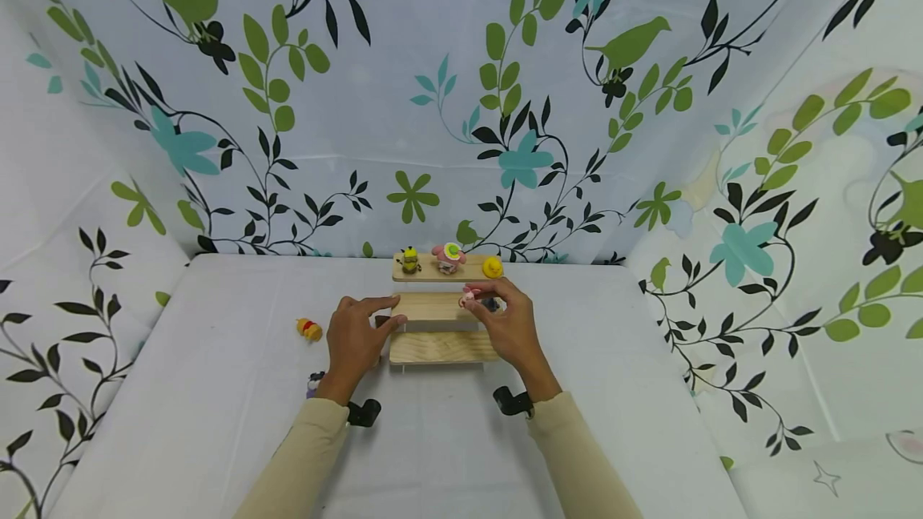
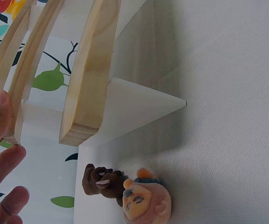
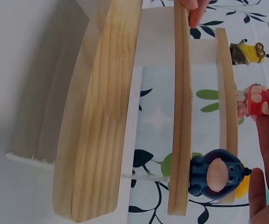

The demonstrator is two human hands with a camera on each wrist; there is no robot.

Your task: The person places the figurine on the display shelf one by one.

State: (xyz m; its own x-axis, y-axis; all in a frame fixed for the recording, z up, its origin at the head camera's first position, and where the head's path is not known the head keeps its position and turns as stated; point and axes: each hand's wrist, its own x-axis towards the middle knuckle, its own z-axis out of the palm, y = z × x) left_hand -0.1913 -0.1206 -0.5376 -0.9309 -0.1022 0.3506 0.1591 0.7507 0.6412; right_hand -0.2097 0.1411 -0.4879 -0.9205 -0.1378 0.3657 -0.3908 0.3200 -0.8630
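Note:
My right hand (image 1: 510, 327) pinches a small pink pig figurine (image 1: 470, 295) above the right part of the middle wooden shelf (image 1: 429, 307). In the right wrist view the pig figurine (image 3: 263, 100) shows its red body at the fingertips. A dark blue donkey figurine (image 3: 216, 174) sits on that shelf's right end, partly hidden by my hand in the head view. At the opposite end, my left hand (image 1: 356, 343) grips the shelf's edge between thumb and fingers. The lower wooden shelf (image 1: 443, 348) lies in front, carrying nothing visible.
The top shelf (image 1: 429, 269) bears a yellow minion figurine (image 1: 409, 260), a pink figurine (image 1: 449, 258) and a yellow figurine (image 1: 493, 267). Left on the white table (image 1: 238, 391) lies a yellow-and-red bear figurine (image 1: 309, 330). Brown (image 2: 104, 181) and orange-pink (image 2: 147, 200) figurines are beside the stand.

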